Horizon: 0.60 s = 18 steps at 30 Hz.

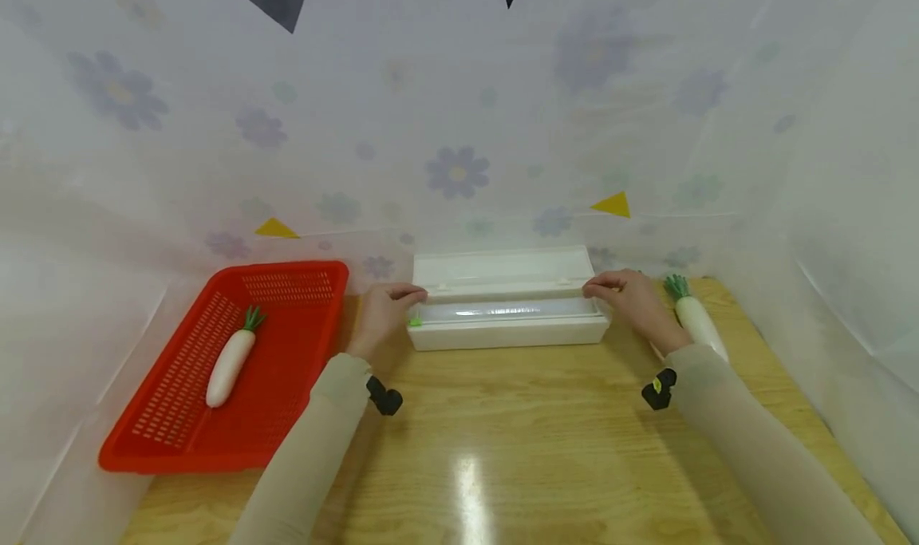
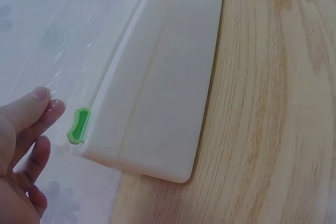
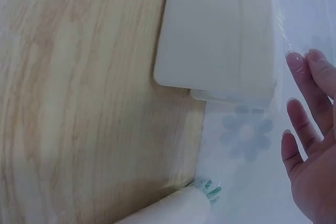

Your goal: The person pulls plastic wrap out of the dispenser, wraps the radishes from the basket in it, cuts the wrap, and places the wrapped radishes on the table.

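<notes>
The table [image 1: 517, 417] ended at the back against a flowered sheet [image 1: 459, 98], and its right edge slanted out along more white sheeting. The box [image 1: 510, 336] sat near that back edge, its lid [image 1: 502, 270] tipped up close to the sheet, so there was little room behind it. In front, the wood ran toward the person, between the two sleeves, with a streak of glare on it.

To the left stood a red basket [image 1: 341, 290] with a radish [image 1: 231, 365] lying in it; the left sleeve [image 1: 316, 441] crossed its near right side. Another radish [image 1: 702, 325] lay by the back right corner, just beside the right wrist and partly hidden by the arm. Each cuff carried a small black camera [image 1: 386, 397].

The box lay between the hands, a roll [image 1: 506, 312] showing inside and a green tab [image 2: 80, 126] at its left end. Clear film [image 2: 73, 51] reached from the box's back side to the fingers, though from the head it was hard to make out. The left hand [image 1: 380, 313] pinched the film between thumb and forefinger near the tab; the right hand [image 1: 635, 302] pinched it likewise by the other end, its remaining fingers loosely apart.
</notes>
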Available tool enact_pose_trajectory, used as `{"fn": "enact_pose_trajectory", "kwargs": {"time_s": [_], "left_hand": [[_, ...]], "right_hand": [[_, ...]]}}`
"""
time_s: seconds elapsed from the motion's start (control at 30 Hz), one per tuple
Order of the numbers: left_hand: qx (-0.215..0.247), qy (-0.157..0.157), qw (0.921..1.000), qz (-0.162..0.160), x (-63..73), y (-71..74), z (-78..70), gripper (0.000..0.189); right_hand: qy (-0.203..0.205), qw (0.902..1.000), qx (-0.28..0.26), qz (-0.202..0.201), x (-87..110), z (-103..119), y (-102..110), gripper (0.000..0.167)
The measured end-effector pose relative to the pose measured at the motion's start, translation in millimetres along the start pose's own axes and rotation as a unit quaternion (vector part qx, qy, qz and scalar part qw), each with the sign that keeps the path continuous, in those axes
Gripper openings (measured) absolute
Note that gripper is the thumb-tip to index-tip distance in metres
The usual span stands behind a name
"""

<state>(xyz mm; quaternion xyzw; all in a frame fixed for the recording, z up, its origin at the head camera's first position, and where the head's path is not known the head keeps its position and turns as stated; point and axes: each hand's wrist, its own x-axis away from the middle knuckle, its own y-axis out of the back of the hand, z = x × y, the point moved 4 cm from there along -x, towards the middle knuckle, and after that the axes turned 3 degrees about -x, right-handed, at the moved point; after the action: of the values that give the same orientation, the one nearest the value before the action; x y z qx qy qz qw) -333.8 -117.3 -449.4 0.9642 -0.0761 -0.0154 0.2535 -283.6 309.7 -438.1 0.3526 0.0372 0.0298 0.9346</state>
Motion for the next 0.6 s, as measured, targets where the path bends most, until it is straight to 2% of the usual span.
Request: {"fn": "enact_pose_trajectory", "kwargs": {"time_s": [0.17,0.3,0.47,0.6], "left_hand": [[0.030,0.018,0.9994,-0.007,-4.1,4.2,-8.7,0.028],[0.048,0.018,0.9987,-0.008,-9.1,10.1,-17.2,0.030],[0.026,0.003,0.9996,-0.015,-14.4,20.9,-27.4,0.028],[0.018,-0.005,0.9997,-0.013,-15.5,27.9,-32.9,0.029]], "right_hand": [[0.004,0.9998,-0.001,-0.017,-5.4,10.0,6.8,0.038],[-0.001,0.9995,-0.001,-0.032,-5.7,19.7,15.2,0.039],[-0.020,0.9990,-0.012,-0.037,-5.5,29.0,23.9,0.042],[-0.008,0.9988,-0.007,-0.048,-7.0,39.2,31.8,0.043]]}}
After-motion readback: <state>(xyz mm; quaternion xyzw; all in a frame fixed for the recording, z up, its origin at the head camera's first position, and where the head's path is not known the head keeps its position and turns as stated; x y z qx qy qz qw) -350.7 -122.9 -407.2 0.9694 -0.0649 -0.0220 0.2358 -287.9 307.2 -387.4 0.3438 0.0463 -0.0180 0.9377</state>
